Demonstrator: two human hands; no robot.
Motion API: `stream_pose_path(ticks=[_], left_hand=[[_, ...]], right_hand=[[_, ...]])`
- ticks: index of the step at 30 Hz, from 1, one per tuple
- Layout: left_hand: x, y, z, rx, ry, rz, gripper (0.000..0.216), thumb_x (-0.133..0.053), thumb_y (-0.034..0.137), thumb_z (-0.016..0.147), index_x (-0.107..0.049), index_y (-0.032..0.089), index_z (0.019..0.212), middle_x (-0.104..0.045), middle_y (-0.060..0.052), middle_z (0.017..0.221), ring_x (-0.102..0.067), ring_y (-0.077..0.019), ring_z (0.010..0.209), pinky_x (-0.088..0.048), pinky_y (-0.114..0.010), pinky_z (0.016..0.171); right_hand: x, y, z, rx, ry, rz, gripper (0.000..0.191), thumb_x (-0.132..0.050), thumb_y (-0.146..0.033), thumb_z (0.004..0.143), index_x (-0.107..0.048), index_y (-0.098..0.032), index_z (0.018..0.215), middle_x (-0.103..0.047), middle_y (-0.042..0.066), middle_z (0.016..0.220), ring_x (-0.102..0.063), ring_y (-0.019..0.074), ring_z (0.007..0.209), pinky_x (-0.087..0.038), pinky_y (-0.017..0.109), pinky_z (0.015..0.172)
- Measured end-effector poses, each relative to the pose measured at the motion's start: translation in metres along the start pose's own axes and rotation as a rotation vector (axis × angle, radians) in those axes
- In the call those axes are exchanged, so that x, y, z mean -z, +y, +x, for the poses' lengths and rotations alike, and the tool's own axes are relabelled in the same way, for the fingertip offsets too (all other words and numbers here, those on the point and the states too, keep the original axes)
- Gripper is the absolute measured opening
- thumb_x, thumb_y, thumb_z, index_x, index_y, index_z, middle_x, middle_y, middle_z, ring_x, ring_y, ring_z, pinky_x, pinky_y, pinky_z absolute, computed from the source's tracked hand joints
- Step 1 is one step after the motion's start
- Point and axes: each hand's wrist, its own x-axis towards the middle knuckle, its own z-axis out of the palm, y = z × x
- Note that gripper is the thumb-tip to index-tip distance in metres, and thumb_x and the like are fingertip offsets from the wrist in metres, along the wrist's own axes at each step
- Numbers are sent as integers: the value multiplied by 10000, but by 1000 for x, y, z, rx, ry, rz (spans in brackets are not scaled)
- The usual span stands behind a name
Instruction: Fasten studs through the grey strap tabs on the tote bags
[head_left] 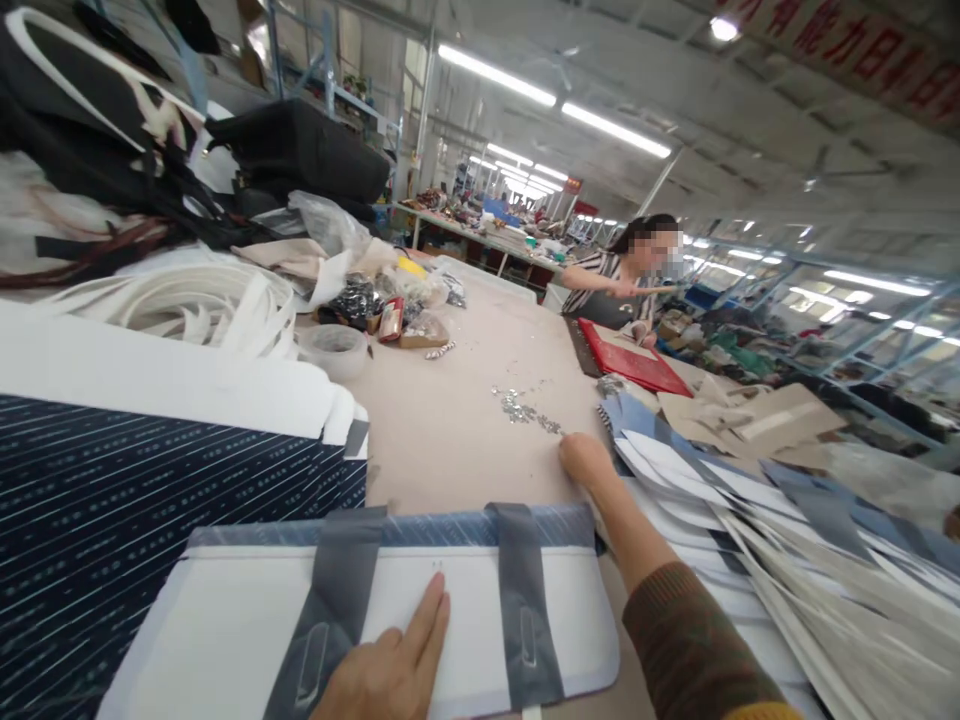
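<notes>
My left hand (390, 665) lies flat, fingers stretched out, on a white panel (247, 630) with a blue top edge and two grey straps (525, 610), near the bottom of the view. My right hand (583, 460) reaches forward across the beige table (450, 420). It is closed, knuckles up, right beside a scatter of small metal pieces (525, 408). What its fingers hold, if anything, is hidden. A fanned stack of white and blue panels (750, 530) lies just right of that arm.
Dark striped fabric (135, 500) and white board (150, 370) fill the left. White strap coils (195, 305), a tape roll (336, 348), bags of small parts (390, 310) and black bags (300, 150) sit behind. Another person (622, 285) works at a red panel (634, 362) at the far right.
</notes>
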Motion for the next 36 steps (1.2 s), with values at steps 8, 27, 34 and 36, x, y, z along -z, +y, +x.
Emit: stream_pose_path(ticks=[8, 27, 34, 36], left_hand=[[22, -2, 4, 54, -173, -374, 822, -581, 584, 803, -420, 36, 1394, -296, -229, 1503, -650, -257, 853, -583, -396, 724], [35, -6, -1, 78, -115, -497, 772, -542, 578, 831, -411, 45, 1374, -437, -175, 1453, -621, -257, 866, -562, -401, 707], [39, -9, 0, 117, -108, -560, 724, -607, 545, 797, -446, 87, 1334, -509, -147, 1373, -625, -259, 859, -566, -402, 706], [39, -8, 0, 143, -106, -584, 740, -634, 535, 781, -434, 97, 1344, -488, -159, 1394, -631, -261, 886, -564, -398, 741]], right_hand=[[24, -2, -12, 34, 70, 179, 309, -401, -203, 945, -658, -60, 1038, -708, 152, 934, -676, 219, 885, -514, 365, 823], [50, -146, -134, 811, -251, 538, 228, -486, -158, 896, -712, -192, 901, -724, 32, 880, -650, 151, 797, -449, 237, 750], [55, -150, -132, 819, -241, 438, 178, -502, -164, 888, -669, -187, 946, -717, 29, 852, -645, 150, 774, -438, 235, 721], [55, -151, -130, 827, -230, 360, 164, -504, -160, 881, -656, -181, 939, -715, 39, 836, -644, 163, 768, -430, 246, 706]])
